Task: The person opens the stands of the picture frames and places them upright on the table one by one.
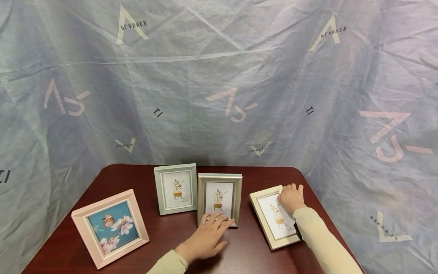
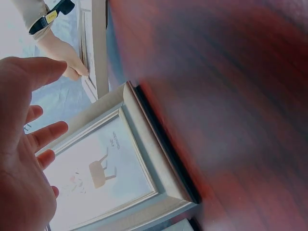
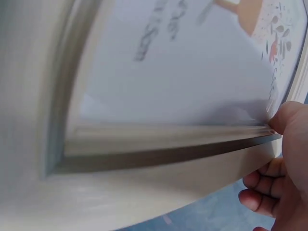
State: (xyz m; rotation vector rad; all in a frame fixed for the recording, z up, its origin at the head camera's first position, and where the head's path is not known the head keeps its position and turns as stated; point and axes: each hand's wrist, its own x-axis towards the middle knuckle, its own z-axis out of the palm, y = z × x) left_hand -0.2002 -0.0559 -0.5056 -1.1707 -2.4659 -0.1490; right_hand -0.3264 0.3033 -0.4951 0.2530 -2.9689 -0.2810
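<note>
A cream picture frame (image 1: 265,220) leans at the right of the table; my right hand (image 1: 291,198) grips its upper right edge, the thumb on the front and the fingers behind, as the right wrist view shows. My left hand (image 1: 207,238) is spread, with fingers extended, in front of the lower part of a champagne-coloured picture frame (image 1: 220,177). In the left wrist view that hand (image 2: 24,144) holds nothing, and the frame (image 2: 144,139) stands beyond its fingers. Whether the fingertips touch it I cannot tell.
Beside the champagne-coloured frame stands a pale green picture frame (image 1: 176,210). A pink frame (image 1: 83,220) with a butterfly and blossom picture is tilted at the left. All stand on a dark red wooden table (image 1: 164,236), with a grey printed cloth (image 1: 191,133) hanging behind.
</note>
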